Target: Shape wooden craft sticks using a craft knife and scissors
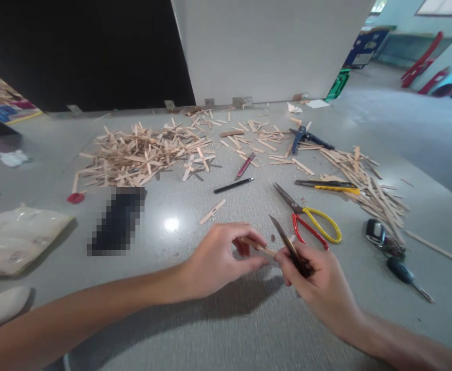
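Note:
My left hand pinches one end of a small wooden stick above the grey table. The stick's other end meets the fingertips of my right hand. That hand is closed around a dark pointed blade tool, whose tip points up and to the left. Just beyond my right hand lie scissors with one yellow and one red handle, their blades slightly apart. A short stick with a dark slot rests on the table past my left hand.
A large pile of sticks lies back left, more sticks at the right. Blue pliers, a yellow cutter, a black pen and keys surround the hands. A plastic bag sits left; an upright panel stands behind.

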`<state>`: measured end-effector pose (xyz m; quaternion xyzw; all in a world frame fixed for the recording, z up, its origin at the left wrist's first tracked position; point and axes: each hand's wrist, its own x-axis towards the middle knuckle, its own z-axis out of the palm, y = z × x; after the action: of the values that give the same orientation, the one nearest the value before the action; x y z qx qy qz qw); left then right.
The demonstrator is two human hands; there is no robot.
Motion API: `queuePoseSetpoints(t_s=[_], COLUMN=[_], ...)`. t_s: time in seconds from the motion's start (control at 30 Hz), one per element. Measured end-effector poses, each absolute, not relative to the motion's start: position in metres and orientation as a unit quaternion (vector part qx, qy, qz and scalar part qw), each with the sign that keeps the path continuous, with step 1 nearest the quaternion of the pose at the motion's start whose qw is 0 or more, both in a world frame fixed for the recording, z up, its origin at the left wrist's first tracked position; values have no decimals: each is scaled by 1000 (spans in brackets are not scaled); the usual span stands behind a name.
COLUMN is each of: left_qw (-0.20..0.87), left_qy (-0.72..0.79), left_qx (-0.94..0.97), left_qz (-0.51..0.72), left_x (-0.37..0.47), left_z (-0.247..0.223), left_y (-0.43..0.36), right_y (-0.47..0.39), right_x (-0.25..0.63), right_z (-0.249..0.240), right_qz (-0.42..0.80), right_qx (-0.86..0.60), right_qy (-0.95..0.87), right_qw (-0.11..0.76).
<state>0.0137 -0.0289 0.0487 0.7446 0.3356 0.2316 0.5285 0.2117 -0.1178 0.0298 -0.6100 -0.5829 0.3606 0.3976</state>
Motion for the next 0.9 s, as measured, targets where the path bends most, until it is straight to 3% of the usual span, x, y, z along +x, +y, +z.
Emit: queuePoseSetpoints(t_s=[0.43, 0.9], left_qw=[404, 89], left_qy=[322, 176], left_qx=[812, 934], left_qz=[270, 298], left_x=[15, 7], left_z=[40, 24], left_y=[-36, -35], right_y=[-119, -118], right_x=[213, 213], right_z=[25, 24], right_qz=[307, 299], right_qx=[-624, -623], right_qy=[-622, -625], right_qw=[360, 363])
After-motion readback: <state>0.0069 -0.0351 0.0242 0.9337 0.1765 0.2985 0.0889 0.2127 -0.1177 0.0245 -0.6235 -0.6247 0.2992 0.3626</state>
